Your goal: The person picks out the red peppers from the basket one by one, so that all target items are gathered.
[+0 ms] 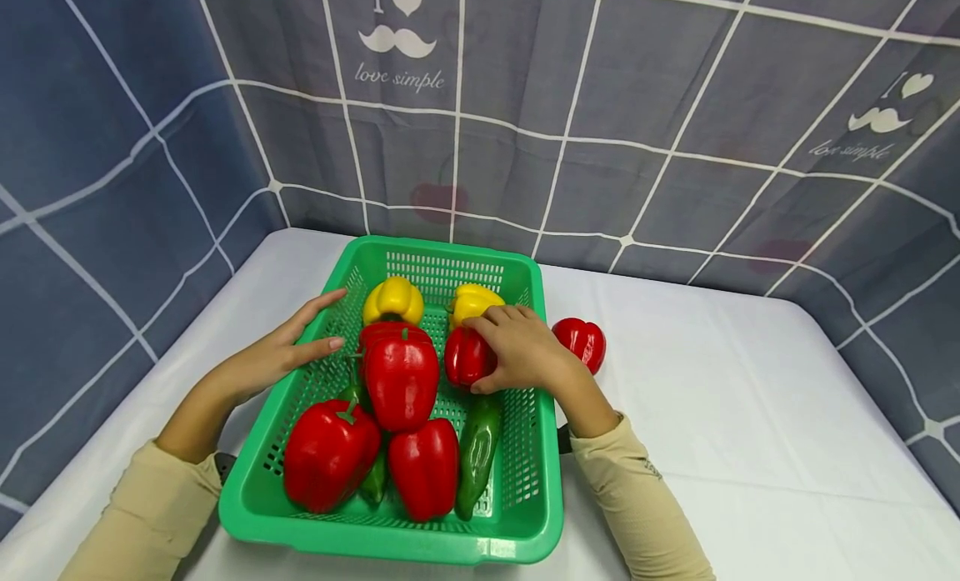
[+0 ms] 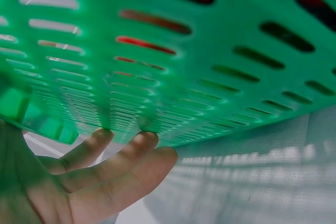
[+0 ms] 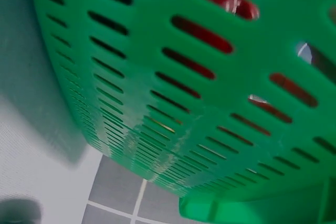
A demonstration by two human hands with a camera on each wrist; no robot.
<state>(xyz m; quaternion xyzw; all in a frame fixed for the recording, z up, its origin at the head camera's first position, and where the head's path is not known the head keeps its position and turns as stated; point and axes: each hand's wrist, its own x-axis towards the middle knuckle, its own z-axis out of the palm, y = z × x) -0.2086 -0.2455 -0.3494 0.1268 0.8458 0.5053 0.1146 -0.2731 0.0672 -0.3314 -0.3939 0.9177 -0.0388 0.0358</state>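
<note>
A green slotted basket (image 1: 251,481) holds several bell peppers. My right hand (image 1: 521,343) reaches over its right rim and grips a red bell pepper (image 1: 465,358), thumb at the lower side and fingers over the top. Just behind lies a yellow bell pepper (image 1: 474,299). My left hand (image 1: 281,352) rests at the left rim, thumb and index finger stretched over it. In the left wrist view, the other fingers (image 2: 123,163) lie nearly straight against the basket's outer wall. The right wrist view shows only the slotted wall (image 3: 142,77); the right hand's fingers are hidden there.
Larger red peppers (image 1: 401,377) pile at the basket's middle and front. A long cucumber-like green vegetable (image 1: 478,456) lies along the right, and another yellow pepper (image 1: 393,299) at the back. Outside, a red pepper (image 1: 581,343) sits on the white table (image 1: 750,414). Grey checked curtain (image 1: 510,72) surrounds the table.
</note>
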